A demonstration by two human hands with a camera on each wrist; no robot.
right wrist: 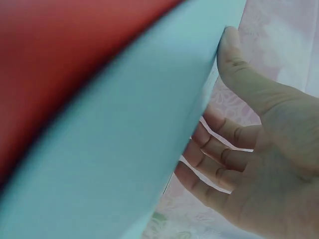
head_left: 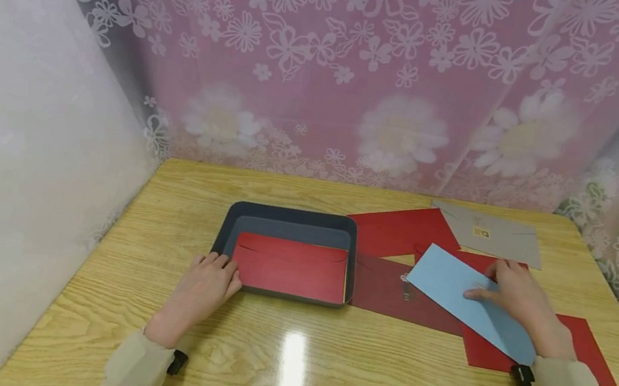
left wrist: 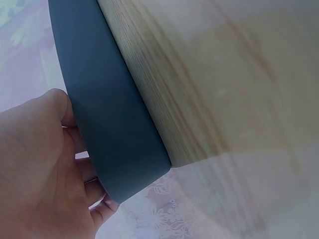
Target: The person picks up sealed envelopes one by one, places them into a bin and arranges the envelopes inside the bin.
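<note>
In the head view, a blue envelope (head_left: 445, 280) lies slantwise on the right part of the bench (head_left: 233, 358), over a maroon envelope (head_left: 376, 286) and red envelopes (head_left: 587, 349). Its long axis runs diagonally: one short end points far left, the other near right, close to the wrist. The right hand (head_left: 521, 300) grips it, thumb on the upper face and fingers at the far long edge. A grey tray (head_left: 293, 217) stands to the left, its long side running left to right, and the left hand (head_left: 202, 284) holds its near left corner. Inside, a red envelope in the tray (head_left: 289, 271) lies against the near wall, its long axis parallel to the tray's. A pale grey envelope (head_left: 513, 239) lies at the back right.

In the left wrist view, the fingers curl against the tray's wall, which slants from upper left to lower middle.

In the right wrist view, the blue envelope stretches from lower left to upper right, with thumb and fingertips meeting its edge; blurred red fills the upper left corner.
</note>
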